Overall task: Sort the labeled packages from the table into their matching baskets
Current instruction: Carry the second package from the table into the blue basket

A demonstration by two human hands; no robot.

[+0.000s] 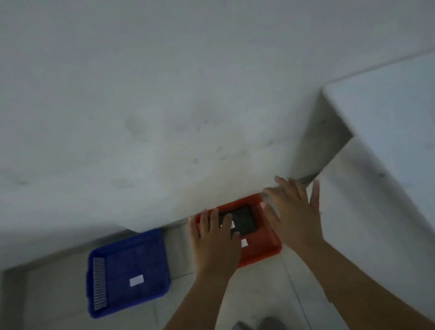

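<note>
dark flat rectangular package lies in red plastic basket, right of blue plastic basket. your left hand and right hand both spread, released. confirm label match, then withdraw straight up.

Two baskets are showing on the floor: one blue basket and one red basket. One dark package is lying in the red basket. Three white labels are showing: one in the blue basket, one in the red basket, one on the package. Two hands are appearing, left hand and right hand. Two shoes are showing at the bottom edge.
</note>
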